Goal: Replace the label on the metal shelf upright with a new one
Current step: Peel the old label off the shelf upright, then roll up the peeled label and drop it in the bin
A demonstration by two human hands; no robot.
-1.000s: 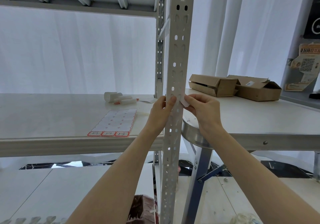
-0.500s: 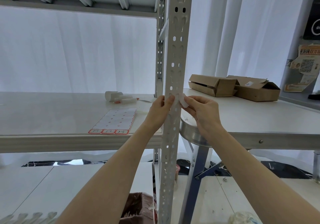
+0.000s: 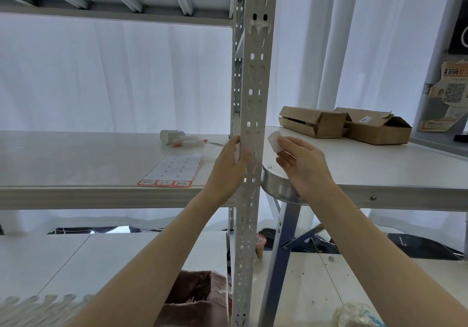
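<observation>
A perforated grey metal upright (image 3: pixel 255 78) runs down the middle of the view. My left hand (image 3: pixel 229 167) grips its left edge at shelf height, thumb on the front face. To the right of the upright, my right hand (image 3: pixel 301 164) pinches a small white label (image 3: pixel 274 142) between thumb and fingers, clear of the metal. A label sheet (image 3: pixel 174 168) with a red-bordered bottom row lies on the shelf to the left.
A white shelf board (image 3: pixel 76 159) carries a white roll and markers (image 3: pixel 181 139). Two open cardboard boxes (image 3: pixel 344 124) sit on a white table (image 3: pixel 379 164) at right. A brown bin (image 3: pixel 195 298) stands below, near the upright's foot.
My right hand has pulled away to the right of the upright, taking the white label with it. My left hand stays on the upright.
</observation>
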